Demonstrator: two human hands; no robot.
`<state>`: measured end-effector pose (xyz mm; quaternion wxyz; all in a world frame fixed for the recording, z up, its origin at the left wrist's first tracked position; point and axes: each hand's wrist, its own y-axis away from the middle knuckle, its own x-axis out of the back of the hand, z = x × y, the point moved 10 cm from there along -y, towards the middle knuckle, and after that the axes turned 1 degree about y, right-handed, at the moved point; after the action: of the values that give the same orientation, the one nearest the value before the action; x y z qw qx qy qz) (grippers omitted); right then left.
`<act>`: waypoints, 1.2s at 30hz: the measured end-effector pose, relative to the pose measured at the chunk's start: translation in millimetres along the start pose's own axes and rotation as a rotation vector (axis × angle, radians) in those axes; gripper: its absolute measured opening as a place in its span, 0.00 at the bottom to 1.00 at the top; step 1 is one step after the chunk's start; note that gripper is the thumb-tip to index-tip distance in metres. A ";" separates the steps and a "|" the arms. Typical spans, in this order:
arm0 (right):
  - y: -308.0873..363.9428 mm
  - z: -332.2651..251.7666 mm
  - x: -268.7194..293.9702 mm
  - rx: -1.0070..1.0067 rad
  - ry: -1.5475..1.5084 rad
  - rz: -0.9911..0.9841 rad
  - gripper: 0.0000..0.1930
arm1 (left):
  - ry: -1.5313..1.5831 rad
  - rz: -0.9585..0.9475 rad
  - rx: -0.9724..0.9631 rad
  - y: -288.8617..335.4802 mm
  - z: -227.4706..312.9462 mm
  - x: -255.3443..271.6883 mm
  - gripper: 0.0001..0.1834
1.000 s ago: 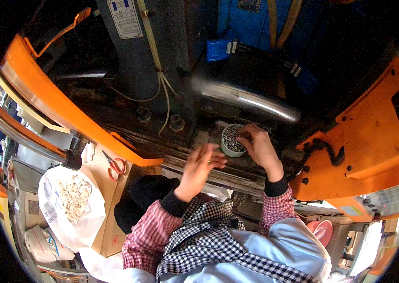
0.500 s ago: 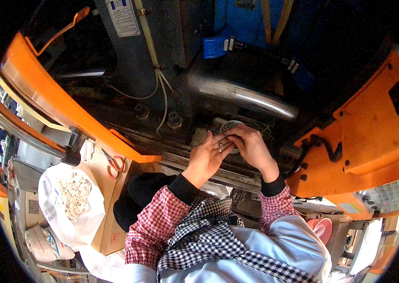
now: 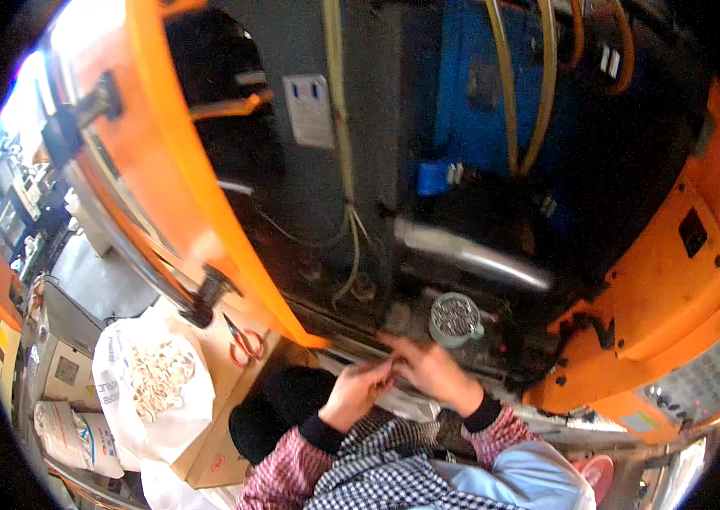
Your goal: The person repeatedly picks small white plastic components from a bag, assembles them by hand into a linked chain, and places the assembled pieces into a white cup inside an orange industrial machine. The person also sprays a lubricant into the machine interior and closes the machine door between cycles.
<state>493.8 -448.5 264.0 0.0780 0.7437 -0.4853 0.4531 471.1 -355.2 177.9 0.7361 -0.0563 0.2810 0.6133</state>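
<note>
The two hands are coming together low in the middle, right in front of the person's checked sleeves; the left hand is curling its fingers in and the right hand is stretching its fingers across to meet them; the fingertips are touching and seem to be pinching something very small between them, but it is too tiny to see what it is, so I cannot tell for sure; the hands are being held close to the body, likely so the little piece is not dropping down into the machine; just beyond the right hand a small round cup full of little shiny metal bits is sitting on the dark ledge of the machine, near enough to reach easily; off to the left a pair of red scissors is lying on a cardboard box, beside a white bag holding pale pieces; farther back a shiny metal bar is running across above the cup, leaving only a narrow gap for moving; orange panels are closing in on both sides
</note>
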 end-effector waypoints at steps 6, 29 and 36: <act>-8.1 -77.6 -90.8 0.313 -0.066 -0.205 0.34 | 0.163 0.171 0.116 81.4 -28.2 83.7 0.10; 3.3 -152.5 -229.9 0.400 -0.464 -0.098 0.08 | 0.452 0.661 -0.426 170.6 -56.5 214.1 0.08; 7.8 -143.9 -231.5 0.415 -0.462 -0.107 0.07 | 0.367 0.679 -0.487 170.1 -54.3 210.6 0.09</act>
<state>374.1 -221.8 171.0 -0.1639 0.8516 -0.3475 0.3566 312.3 -153.8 75.4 0.3969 -0.2401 0.2570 0.8478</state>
